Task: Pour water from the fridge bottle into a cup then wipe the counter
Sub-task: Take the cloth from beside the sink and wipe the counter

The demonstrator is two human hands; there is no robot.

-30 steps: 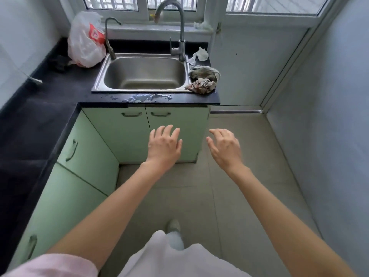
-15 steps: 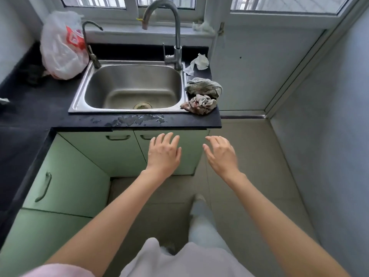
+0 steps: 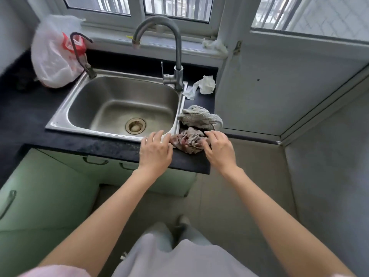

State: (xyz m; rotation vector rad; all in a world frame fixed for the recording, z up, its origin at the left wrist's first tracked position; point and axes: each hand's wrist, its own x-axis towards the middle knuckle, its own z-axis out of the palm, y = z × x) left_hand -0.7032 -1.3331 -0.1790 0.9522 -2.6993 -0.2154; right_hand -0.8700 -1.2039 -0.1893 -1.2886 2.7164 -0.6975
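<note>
This is a small home kitchen. A stainless steel sink (image 3: 121, 108) sits in a black counter (image 3: 103, 146), just to the left of the place where the right hand (image 3: 218, 150) pinches a crumpled rag (image 3: 188, 141). A tall curved tap (image 3: 175, 54) stands behind the basin, beyond the hands. Under the counter, below the left hand (image 3: 154, 151), there are pale green cabinet doors (image 3: 111, 172) with metal handles. A plastic bag (image 3: 54, 54) lies far to the left of the hands, and a window (image 3: 137, 9) with bars is above the sink.
</note>
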